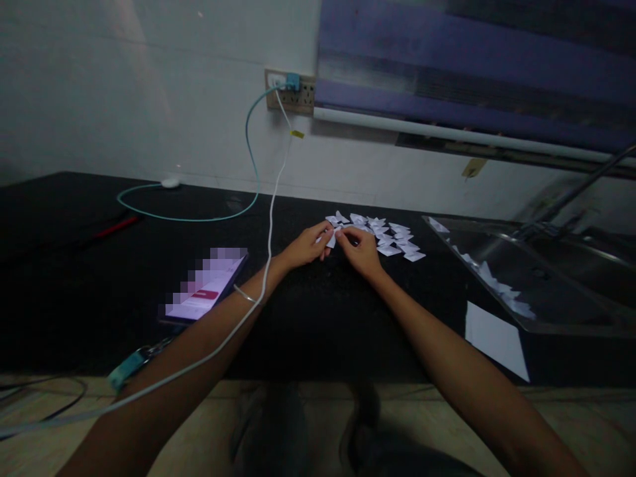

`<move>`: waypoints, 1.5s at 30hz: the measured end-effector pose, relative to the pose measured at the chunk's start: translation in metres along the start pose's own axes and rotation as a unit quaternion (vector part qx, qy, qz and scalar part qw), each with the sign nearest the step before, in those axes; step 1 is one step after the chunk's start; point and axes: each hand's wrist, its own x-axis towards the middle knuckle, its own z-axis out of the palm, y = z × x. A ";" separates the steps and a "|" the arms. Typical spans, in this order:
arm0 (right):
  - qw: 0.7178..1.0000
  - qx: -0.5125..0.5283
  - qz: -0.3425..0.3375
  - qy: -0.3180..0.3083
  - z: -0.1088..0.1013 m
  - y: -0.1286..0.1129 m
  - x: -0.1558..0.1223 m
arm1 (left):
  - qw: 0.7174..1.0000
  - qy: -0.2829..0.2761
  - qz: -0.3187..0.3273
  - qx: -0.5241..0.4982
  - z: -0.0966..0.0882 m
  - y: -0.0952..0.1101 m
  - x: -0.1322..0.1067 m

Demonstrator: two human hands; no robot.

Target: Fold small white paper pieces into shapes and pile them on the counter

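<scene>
Between my two hands is a small piece of folded white paper [332, 240], pinched from both sides just above the dark counter. My left hand [309, 244] has its fingers closed on the paper's left side. Thumb and finger of my right hand [362, 252] grip its right edge. Right behind and beside them lie several folded white paper pieces [390, 233], grouped in rough rows. My fingers hide part of the held paper, so its full shape does not show.
A phone [203, 291] with a lit screen and a teal key fob [126, 369] lie left. A white cable [271, 232] hangs across my left arm. At right are a stack of white paper [497, 339] and a steel sink [527, 265] with folded papers along its rim.
</scene>
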 end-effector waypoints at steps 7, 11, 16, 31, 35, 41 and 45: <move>0.997 0.032 0.019 -0.060 -0.003 0.000 0.001 | 0.999 -0.040 -0.009 -0.029 0.002 0.002 -0.001; 0.993 0.071 0.044 -0.087 -0.003 0.003 0.003 | 0.997 -0.049 -0.010 -0.065 0.002 0.001 0.000; 0.985 0.120 0.086 -0.088 -0.002 0.004 0.005 | 0.987 -0.049 -0.046 -0.143 -0.005 -0.001 0.005; 0.995 0.092 0.041 -0.023 0.001 0.002 0.001 | 0.997 0.022 -0.027 -0.066 -0.001 -0.002 0.006; 0.998 0.052 0.007 0.038 0.000 0.000 0.003 | 0.999 0.053 0.004 -0.002 0.002 -0.002 0.004; 0.995 0.081 0.044 0.024 -0.001 0.006 0.004 | 0.998 0.026 0.005 0.063 0.000 -0.003 0.000; 0.978 0.158 0.135 0.003 0.001 0.011 0.005 | 0.997 0.011 0.007 0.071 0.000 -0.003 0.000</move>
